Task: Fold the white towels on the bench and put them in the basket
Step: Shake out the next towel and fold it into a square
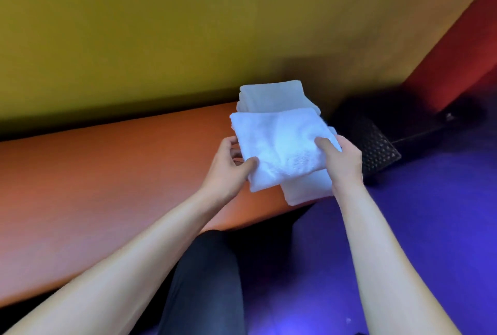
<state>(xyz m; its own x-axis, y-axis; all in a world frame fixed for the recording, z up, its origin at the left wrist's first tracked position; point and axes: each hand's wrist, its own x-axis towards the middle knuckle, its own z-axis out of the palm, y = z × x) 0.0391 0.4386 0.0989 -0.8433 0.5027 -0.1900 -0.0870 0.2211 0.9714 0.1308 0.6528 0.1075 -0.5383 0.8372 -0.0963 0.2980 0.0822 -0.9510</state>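
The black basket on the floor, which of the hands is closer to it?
Right. The right hand grips the folded towel on the side just beside the black basket. The left hand holds the towel's opposite side, over the orange bench.

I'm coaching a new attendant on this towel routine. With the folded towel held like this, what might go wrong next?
The folded towel is held only at its near corners by the left hand and right hand, so it may sag open. The towel beneath overhangs the bench edge and may slide off.
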